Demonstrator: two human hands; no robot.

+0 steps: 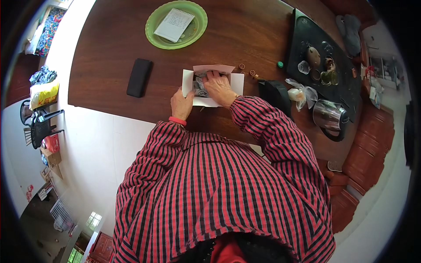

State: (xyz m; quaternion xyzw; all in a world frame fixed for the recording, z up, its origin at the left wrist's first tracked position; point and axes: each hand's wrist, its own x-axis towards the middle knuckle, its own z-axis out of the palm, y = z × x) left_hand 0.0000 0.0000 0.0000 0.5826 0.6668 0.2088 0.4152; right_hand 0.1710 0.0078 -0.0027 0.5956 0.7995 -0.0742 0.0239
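Observation:
A small white cardboard box (237,84) lies at the near edge of the table with its flaps folded out. Its left wall is gripped by my left hand (181,105), thumb at the rim. My right hand (219,89) reaches down inside the box, fingers bent and closed; their tips are hidden, so what they hold cannot be made out. Beside those fingers, crumpled clear-grey plastic wrapping (199,87) fills the left part of the box.
A black oblong case (139,78) lies left of the box. Beyond it stands a green plastic tray (150,35) holding a notepad (174,25). Rightward are small brown round pieces (252,72), a green cap (280,64), a black bag (275,97), a kettle (328,115) and a black tea tray (302,33).

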